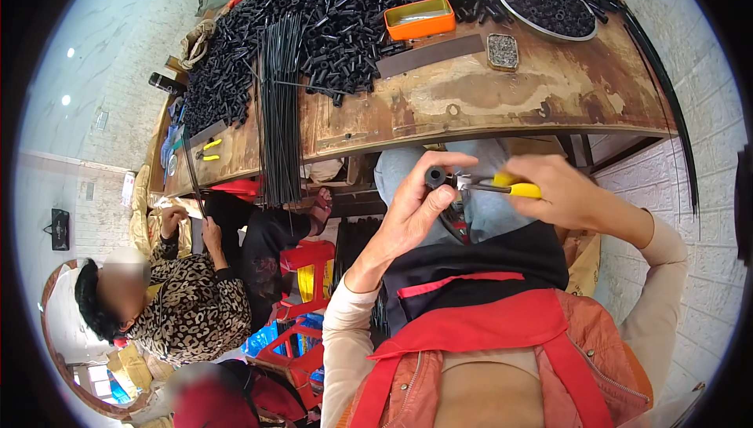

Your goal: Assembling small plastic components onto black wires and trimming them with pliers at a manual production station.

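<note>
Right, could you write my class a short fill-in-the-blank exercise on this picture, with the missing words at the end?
1. The right hand grips a tool with ____ handles.
2. The left hand holds a tube coloured ____.
3. The rectangular tray on the table is ____.
4. In the picture, the round dish lies to that tray's ____.

Missing words: yellow; black; orange; right.

Off the near edge of the counter (541, 98), the right hand (558, 185) blurs, hiding part of the yellow-handled pliers (525, 190).

Black tube (434, 177) near yellow-handled pliers (525, 190)
</note>
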The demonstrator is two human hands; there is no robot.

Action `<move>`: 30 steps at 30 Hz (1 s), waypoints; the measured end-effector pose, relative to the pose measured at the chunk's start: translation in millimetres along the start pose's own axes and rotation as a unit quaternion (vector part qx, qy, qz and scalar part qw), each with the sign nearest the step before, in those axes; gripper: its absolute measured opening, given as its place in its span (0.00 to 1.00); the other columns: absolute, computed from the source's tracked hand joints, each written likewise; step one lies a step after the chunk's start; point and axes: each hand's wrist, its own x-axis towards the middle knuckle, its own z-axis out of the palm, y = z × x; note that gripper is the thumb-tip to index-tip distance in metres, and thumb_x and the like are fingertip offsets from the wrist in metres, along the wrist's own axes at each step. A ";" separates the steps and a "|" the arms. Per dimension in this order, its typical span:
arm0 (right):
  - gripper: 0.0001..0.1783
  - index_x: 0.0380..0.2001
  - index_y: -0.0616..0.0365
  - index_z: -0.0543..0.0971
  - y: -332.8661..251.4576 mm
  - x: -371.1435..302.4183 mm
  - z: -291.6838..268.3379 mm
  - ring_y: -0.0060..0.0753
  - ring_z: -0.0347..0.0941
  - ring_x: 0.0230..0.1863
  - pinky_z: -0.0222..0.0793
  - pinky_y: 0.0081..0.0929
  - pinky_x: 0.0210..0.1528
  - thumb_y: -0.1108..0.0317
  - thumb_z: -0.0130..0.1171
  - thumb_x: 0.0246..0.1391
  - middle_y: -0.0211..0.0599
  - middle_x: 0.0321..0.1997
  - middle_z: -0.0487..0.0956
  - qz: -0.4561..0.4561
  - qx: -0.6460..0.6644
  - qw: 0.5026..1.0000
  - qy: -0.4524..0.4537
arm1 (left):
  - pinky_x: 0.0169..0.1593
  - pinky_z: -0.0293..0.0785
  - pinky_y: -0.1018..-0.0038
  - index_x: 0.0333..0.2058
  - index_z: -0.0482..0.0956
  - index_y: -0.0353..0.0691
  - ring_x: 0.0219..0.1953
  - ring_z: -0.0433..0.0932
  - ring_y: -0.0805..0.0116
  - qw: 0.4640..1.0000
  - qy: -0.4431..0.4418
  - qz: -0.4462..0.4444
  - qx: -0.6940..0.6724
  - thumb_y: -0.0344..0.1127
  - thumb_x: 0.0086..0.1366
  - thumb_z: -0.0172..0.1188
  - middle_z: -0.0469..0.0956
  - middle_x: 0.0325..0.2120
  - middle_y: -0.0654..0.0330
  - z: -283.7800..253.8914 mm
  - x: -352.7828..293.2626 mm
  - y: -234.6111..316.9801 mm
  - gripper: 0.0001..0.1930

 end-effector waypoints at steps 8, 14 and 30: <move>0.21 0.40 0.63 0.76 -13.5 6.3 -4.0 0.42 0.76 0.31 0.68 0.35 0.36 0.53 0.53 0.62 0.45 0.27 0.79 0.165 0.195 0.957 -0.134 | 0.32 0.64 0.78 0.49 0.68 0.36 0.26 0.64 0.74 0.999 0.021 -0.002 0.032 0.44 0.71 0.51 0.67 0.25 0.63 -1.3 -3.8 -16.8 0.17; 0.21 0.36 0.64 0.75 -23.6 6.6 -20.3 0.38 0.78 0.31 0.70 0.34 0.36 0.53 0.51 0.63 0.41 0.27 0.80 0.186 0.198 0.946 -0.177 | 0.30 0.62 0.74 0.44 0.66 0.36 0.24 0.61 0.73 0.997 0.035 -0.024 0.068 0.39 0.71 0.53 0.64 0.21 0.62 -0.2 -4.7 -14.9 0.13; 0.20 0.32 0.64 0.75 -31.0 8.8 -34.1 0.31 0.79 0.29 0.71 0.28 0.33 0.54 0.51 0.64 0.39 0.27 0.80 0.228 0.250 0.918 -0.207 | 0.25 0.60 0.76 0.42 0.66 0.37 0.21 0.63 0.75 0.998 0.003 -0.011 0.055 0.38 0.69 0.55 0.67 0.19 0.63 3.6 3.3 -19.2 0.11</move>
